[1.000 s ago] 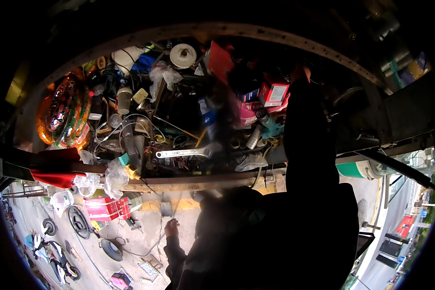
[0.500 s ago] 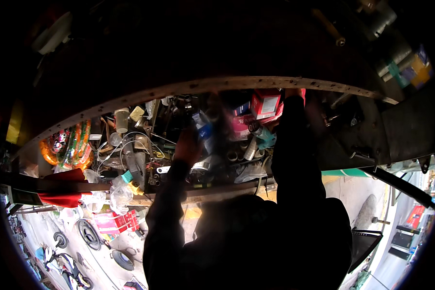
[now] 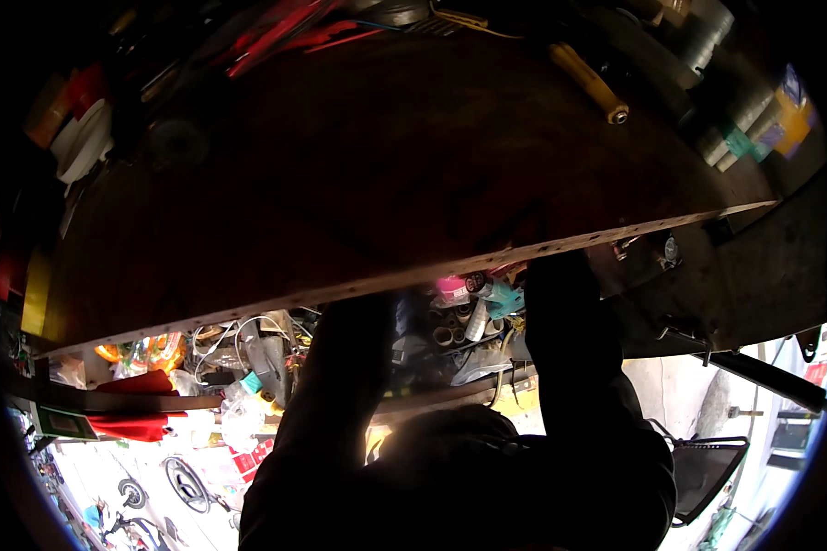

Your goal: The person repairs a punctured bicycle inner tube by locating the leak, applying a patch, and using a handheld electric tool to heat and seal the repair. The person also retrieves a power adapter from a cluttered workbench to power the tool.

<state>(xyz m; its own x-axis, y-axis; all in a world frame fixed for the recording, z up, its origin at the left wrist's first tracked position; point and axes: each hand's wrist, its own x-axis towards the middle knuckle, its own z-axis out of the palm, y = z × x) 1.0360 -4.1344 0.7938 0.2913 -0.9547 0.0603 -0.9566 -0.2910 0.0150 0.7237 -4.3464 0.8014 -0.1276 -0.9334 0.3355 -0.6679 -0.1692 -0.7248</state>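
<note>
My left forearm (image 3: pixel 345 358) and right forearm (image 3: pixel 565 317), both in deep shadow, reach forward under the wooden board (image 3: pixel 413 281). Its edge hides both hands, so whatever they hold or touch does not show. Between the arms, on the cluttered shelf below, are a pink package (image 3: pixel 451 290), a teal item (image 3: pixel 503 299) and a pale cylinder (image 3: pixel 477 320). Several short tube-like pieces and a clear plastic bag (image 3: pixel 473 368) lie near them. Left of my left arm are looped white cable (image 3: pixel 241 336) and orange packets (image 3: pixel 164 350).
On the board's top lie a yellow-handled tool (image 3: pixel 590 83) and red tools (image 3: pixel 280 35). A red cloth (image 3: pixel 142 404) hangs at the left. Lower left on the floor stand a steering wheel (image 3: pixel 186 484) and a motorbike (image 3: pixel 133 523). A metal bar (image 3: pixel 767 379) juts out at the right.
The view has tilted, so the board now covers more of the shelf. My left hand, visible earlier over the clutter, has gone under the board. The red box by my right hand is now hidden.
</note>
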